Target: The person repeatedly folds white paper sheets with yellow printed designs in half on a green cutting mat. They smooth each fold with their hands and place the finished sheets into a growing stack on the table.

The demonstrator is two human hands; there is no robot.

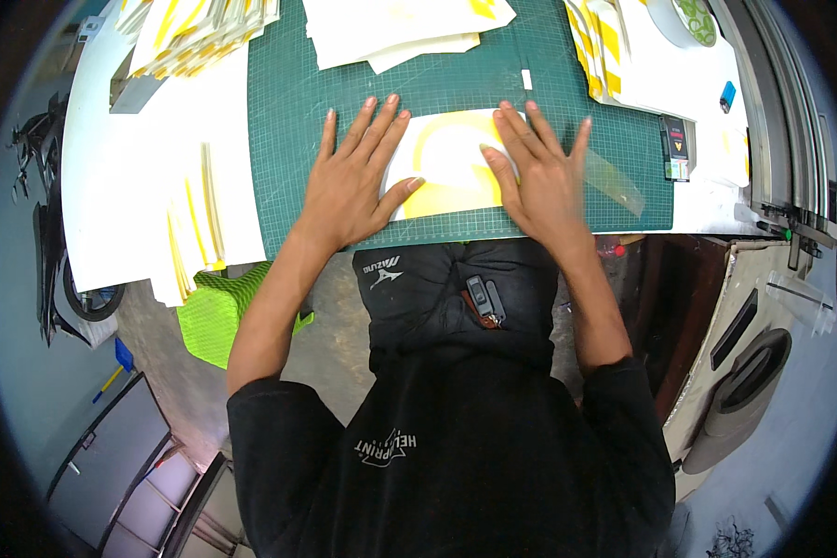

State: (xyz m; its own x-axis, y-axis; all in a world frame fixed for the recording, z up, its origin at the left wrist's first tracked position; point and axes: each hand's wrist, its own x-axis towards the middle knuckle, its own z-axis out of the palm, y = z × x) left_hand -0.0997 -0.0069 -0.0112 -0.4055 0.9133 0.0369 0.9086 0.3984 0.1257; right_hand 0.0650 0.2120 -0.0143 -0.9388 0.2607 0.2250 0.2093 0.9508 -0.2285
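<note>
A white and yellow printed paper piece [451,158] lies flat on a green cutting mat [293,139]. My left hand [355,177] rests at its left end, fingers spread and the thumb over the paper's edge. At the other end, my right hand [546,181] lies with fingers apart, its thumb and fingertips on the paper; its wrist side is slightly blurred. Neither hand grips anything. Beside my right hand, a clear plastic ruler-like strip [616,181] lies on the mat. Beyond the paper is a thin tool with a white tip [527,80].
White and yellow paper sheets [400,33] lie at the mat's far side. Folded stacks stand far left [195,33] and far right [597,46]; more folded pieces [195,219] sit left. A small black box [674,149], a blue lighter-like object [727,96] and a tape roll [693,20] are right.
</note>
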